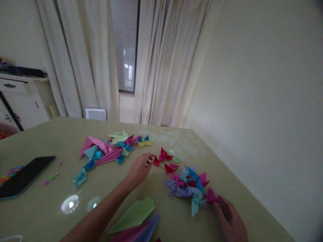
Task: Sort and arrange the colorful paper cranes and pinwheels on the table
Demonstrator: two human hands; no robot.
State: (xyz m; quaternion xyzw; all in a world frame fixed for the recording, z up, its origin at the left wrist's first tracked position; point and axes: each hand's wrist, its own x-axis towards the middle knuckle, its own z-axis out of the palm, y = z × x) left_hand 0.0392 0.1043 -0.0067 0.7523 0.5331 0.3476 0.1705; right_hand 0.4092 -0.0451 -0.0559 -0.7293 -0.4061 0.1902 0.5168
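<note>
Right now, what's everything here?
Left paper heap: one, mixed, back
Right paper heap: one, mixed, right
Small papers: several, red, green, between heaps
Near papers: several, mixed, front
Slab: one, black, left
Rainbow item: one, by slab
Bits: several, pink, green, by slab
Table: one, greenish, centre
Panel: one, white, beyond table
Curtains: two, cream, back
Window: one, grey, between curtains
Cabinet: one, white, left
Item: one, dark, on cabinet
Wall: one, pale, right
Left hand: one, by small papers
Right hand: one, touching magenta paper

The bare left hand (pixel 139 170) has a small red folded-paper piece (pixel 156 161) at its fingertips; the bare right hand (pixel 232 220) pinches a magenta folded-paper piece (pixel 211 195), a multicoloured folded-paper heap (pixel 179 189) just left of that hand.
</note>
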